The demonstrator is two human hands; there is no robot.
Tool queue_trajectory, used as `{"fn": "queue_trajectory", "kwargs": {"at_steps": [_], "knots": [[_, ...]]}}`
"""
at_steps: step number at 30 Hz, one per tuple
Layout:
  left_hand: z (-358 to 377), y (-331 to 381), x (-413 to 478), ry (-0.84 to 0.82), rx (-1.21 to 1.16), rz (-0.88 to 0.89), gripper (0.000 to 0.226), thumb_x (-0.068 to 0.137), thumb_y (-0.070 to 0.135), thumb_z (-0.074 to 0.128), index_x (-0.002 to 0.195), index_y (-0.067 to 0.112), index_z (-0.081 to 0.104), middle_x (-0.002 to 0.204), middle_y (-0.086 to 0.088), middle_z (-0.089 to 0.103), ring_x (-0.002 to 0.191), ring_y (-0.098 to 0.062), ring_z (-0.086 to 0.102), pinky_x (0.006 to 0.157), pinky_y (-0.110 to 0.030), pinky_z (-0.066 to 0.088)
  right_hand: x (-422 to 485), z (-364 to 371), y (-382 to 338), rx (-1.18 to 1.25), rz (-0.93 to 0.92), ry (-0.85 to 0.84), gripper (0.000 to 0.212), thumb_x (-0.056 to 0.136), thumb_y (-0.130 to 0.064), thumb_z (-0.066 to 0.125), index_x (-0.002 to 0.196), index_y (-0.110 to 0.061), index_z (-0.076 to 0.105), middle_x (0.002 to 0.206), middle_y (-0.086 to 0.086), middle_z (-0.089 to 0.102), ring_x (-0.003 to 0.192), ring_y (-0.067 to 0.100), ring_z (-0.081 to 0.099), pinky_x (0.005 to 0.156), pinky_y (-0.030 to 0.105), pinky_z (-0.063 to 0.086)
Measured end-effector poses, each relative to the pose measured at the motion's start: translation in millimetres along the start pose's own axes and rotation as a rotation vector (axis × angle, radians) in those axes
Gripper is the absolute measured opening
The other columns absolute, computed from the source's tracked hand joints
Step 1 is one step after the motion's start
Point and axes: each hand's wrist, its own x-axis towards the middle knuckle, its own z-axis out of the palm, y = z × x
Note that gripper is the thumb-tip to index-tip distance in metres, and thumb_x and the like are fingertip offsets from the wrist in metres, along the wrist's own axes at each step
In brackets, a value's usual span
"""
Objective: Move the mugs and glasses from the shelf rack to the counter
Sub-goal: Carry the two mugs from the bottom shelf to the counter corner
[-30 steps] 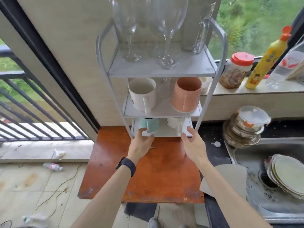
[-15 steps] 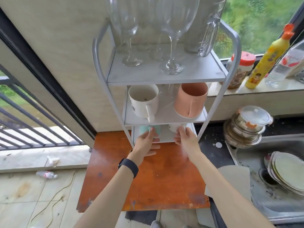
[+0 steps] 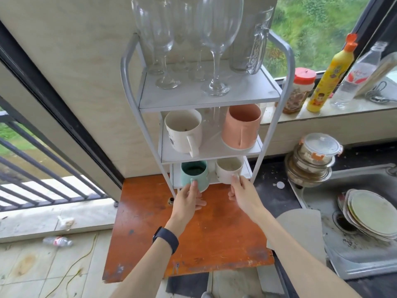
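A white three-tier shelf rack stands on an orange-brown counter. On its bottom tier my left hand grips the handle of a teal mug. My right hand grips the handle of a small white mug beside it. Both mugs are drawn to the front edge of that tier. The middle tier holds a larger white mug and a peach mug. Several wine glasses and a clear glass mug stand on the top tier.
A jar, a yellow bottle and a clear plastic bottle line the window sill on the right. Stacked lidded bowls sit by a steel sink holding plates. At left are railings and a floor drop.
Both hands reached into the bottom tier, took the two mugs by their handles and drew them forward. My head has moved closer to the rack.
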Motion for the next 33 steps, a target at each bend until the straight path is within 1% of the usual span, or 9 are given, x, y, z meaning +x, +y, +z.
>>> {"fn": "queue_trajectory", "kwargs": {"at_steps": [3,9,14,16,21,23,26,29,33], "knots": [[-6.0,-9.6,-12.3,-0.043,-0.002,0.029,0.052,0.096,0.057,0.046,0.13,0.02,0.059,0.104,-0.004,0.071,0.077,-0.018,0.076,0.066,-0.025,0.06,-26.4,-2.1,3.6,-0.002,-0.023,-0.016,0.032,0.105,-0.047,0.04,0.094,-0.02,0.053,0.076,-0.002,0.062,0.073,0.013,0.064,0.071,0.026,0.054],[-6.2,-23.4,-34.8,-0.128,0.068,0.085,0.051,0.093,0.059,0.045,0.12,0.019,0.062,0.096,-0.005,0.071,0.074,-0.019,0.076,0.068,-0.029,0.062,-79.5,-9.5,23.9,0.044,-0.062,0.023,0.033,0.105,-0.045,0.042,0.089,-0.022,0.058,0.064,-0.01,0.058,0.067,0.007,0.062,0.074,0.033,0.057],[22.6,-18.7,-61.4,-0.245,0.199,0.128,0.04,0.099,0.056,0.039,0.11,0.025,0.062,0.094,0.0,0.071,0.073,-0.014,0.075,0.069,-0.028,0.062,-122.4,-34.4,53.9,0.046,-0.051,0.162,0.039,0.105,-0.046,0.04,0.077,-0.022,0.052,0.06,-0.01,0.06,0.06,0.004,0.057,0.06,0.017,0.048],[44.1,-15.8,-73.5,-0.31,0.237,0.138,0.04,0.099,0.055,0.039,0.109,0.024,0.062,0.093,0.001,0.071,0.074,-0.014,0.074,0.071,-0.03,0.062,-140.7,-52.6,66.8,0.066,-0.041,0.236,0.042,0.106,-0.043,0.041,0.074,-0.018,0.051,0.059,-0.008,0.059,0.059,0.008,0.056,0.061,0.021,0.047],[127.4,-9.6,-114.9,-0.512,0.278,0.161,0.034,0.101,0.051,0.043,0.099,0.024,0.064,0.089,0.0,0.07,0.069,-0.01,0.072,0.074,-0.035,0.061,-203.7,-119.3,103.8,0.133,0.016,0.461,0.04,0.106,-0.037,0.046,0.071,-0.017,0.05,0.057,-0.01,0.053,0.059,0.009,0.053,0.07,0.045,0.05],[170.9,-5.9,-141.1,-0.613,0.277,0.155,0.032,0.102,0.048,0.044,0.094,0.023,0.061,0.086,0.001,0.067,0.066,-0.014,0.072,0.072,-0.036,0.058,-235.3,-151.4,118.9,0.195,0.047,0.565,0.039,0.106,-0.033,0.047,0.073,-0.012,0.049,0.061,-0.01,0.049,0.057,0.007,0.053,0.071,0.05,0.054],[238.0,0.4,-191.4,-0.785,0.256,0.165,0.032,0.105,0.04,0.043,0.091,0.016,0.059,0.081,0.0,0.061,0.063,-0.018,0.068,0.073,-0.038,0.053,-292.7,-201.0,140.1,0.202,0.074,0.737,0.04,0.106,-0.033,0.046,0.074,-0.01,0.048,0.066,-0.002,0.048,0.056,0.008,0.054,0.07,0.046,0.055],[304.7,7.9,-256.8,-0.934,0.251,0.2,0.038,0.105,0.038,0.043,0.105,0.003,0.06,0.084,-0.004,0.061,0.064,-0.021,0.066,0.075,-0.043,0.056,-362.3,-254.5,163.4,0.226,0.081,0.912,0.04,0.106,-0.033,0.046,0.072,-0.013,0.046,0.064,-0.005,0.049,0.055,0.011,0.052,0.064,0.04,0.049],[386.0,17.5,-350.8,-1.125,0.254,0.252,0.033,0.104,0.042,0.045,0.105,0.013,0.062,0.087,-0.006,0.064,0.068,-0.021,0.07,0.085,-0.048,0.057,-457.7,-321.4,188.8,0.188,0.09,1.1,0.04,0.106,-0.039,0.046,0.073,-0.017,0.046,0.056,-0.014,0.051,0.055,0.011,0.051,0.065,0.047,0.048]]}}
